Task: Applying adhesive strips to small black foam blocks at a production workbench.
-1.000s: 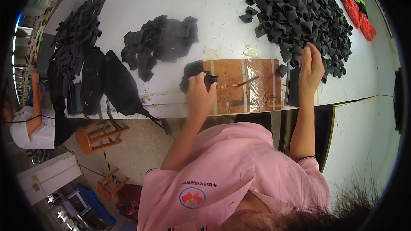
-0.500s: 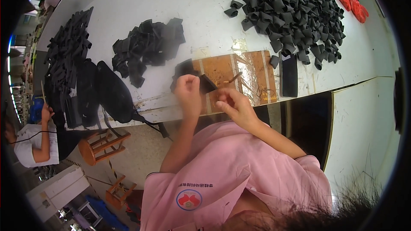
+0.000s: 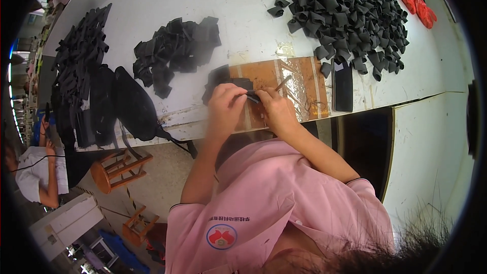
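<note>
My left hand [image 3: 227, 106] and my right hand [image 3: 277, 110] meet over the near edge of a brown taped board [image 3: 309, 89]. Between their fingertips is a small black fabric piece [image 3: 252, 97], pinched from both sides. A thin, dark stick-like tool [image 3: 283, 82] juts out past my right fingers; whether they hold it I cannot tell. Just beyond my left hand, several flat black pieces [image 3: 217, 78] overlap the board's left side. Another black piece [image 3: 242, 82] lies on the board, partly behind my fingers.
A big heap of folded black pieces [image 3: 350, 15] covers the far right of the white table [image 3: 243, 20]. Flat black pieces [image 3: 175, 45] lie left of centre, black strips [image 3: 81, 50] farther left. A black pouch [image 3: 134, 104], a flat black rectangular object [image 3: 343, 91] and a wooden stool [image 3: 119, 170] are nearby.
My hands have come together, and the fingers of both now close on the black piece. The stick-like tool has shifted slightly away from me. At far left, another person's arms have moved.
</note>
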`<act>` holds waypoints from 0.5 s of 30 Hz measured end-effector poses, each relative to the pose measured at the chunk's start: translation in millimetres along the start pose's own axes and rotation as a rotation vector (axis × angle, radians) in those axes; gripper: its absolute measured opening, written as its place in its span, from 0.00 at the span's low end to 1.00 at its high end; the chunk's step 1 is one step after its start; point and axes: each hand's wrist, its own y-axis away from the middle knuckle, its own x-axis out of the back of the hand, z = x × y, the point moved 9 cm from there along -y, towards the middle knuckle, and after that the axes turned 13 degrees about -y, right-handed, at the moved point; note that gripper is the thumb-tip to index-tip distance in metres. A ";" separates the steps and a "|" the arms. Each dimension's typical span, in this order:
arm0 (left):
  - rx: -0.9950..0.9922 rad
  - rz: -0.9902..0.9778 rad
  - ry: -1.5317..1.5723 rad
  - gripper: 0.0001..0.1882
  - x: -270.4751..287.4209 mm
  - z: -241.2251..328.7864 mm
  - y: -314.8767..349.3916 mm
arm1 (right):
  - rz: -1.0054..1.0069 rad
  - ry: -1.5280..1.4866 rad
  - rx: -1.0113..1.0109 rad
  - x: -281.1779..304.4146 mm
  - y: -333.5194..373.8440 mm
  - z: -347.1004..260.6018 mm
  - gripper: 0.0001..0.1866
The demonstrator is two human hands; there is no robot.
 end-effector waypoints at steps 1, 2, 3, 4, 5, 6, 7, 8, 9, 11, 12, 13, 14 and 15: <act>-0.114 -0.045 -0.101 0.06 0.0 8.3 -0.8 | -0.005 -0.002 0.005 -0.3 -2.8 -1.9 0.11; -0.226 -0.091 -0.202 0.06 -2.1 15.9 -0.5 | -0.061 -0.002 -0.014 -5.0 -5.2 -0.9 0.09; -0.355 -0.055 -0.255 0.07 0.6 24.9 0.1 | -0.117 -0.001 -0.036 -9.8 -7.3 1.0 0.08; -0.352 -0.053 -0.255 0.07 2.8 24.4 -0.6 | -0.121 0.000 -0.034 -9.6 -9.9 0.1 0.08; -0.384 -0.080 -0.314 0.07 1.7 27.3 -0.2 | -0.154 0.011 -0.019 -11.7 -12.2 -2.2 0.07; -0.415 -0.109 -0.373 0.06 -0.4 30.0 0.6 | -0.187 0.023 -0.004 -13.8 -14.2 -4.0 0.06; -0.412 -0.107 -0.371 0.06 0.8 30.2 0.4 | -0.191 0.025 -0.004 -14.2 -16.5 -4.2 0.06; -0.434 -0.123 -0.418 0.06 -1.0 31.4 1.4 | -0.228 0.040 0.005 -17.6 -18.1 -4.8 0.05; -0.457 -0.140 -0.466 0.06 -3.1 32.1 3.0 | -0.263 0.055 0.014 -20.9 -19.0 -5.5 0.05; -0.483 -0.144 -0.496 0.06 -3.4 29.7 4.5 | -0.305 0.068 0.024 -25.4 -22.8 -6.1 0.05; -0.514 -0.149 -0.530 0.06 -4.8 29.2 5.7 | -0.342 0.079 0.036 -29.4 -23.5 -7.4 0.05; -0.514 -0.148 -0.528 0.06 -5.5 28.4 7.0 | -0.342 0.081 0.036 -30.1 -23.8 -9.1 0.05; -0.405 -0.086 -0.417 0.05 2.1 22.6 5.1 | -0.260 0.033 0.047 -23.5 -25.5 -13.6 0.07; -0.297 -0.021 -0.310 0.04 10.5 15.0 3.4 | -0.176 -0.016 0.064 -16.8 -28.3 -18.8 0.09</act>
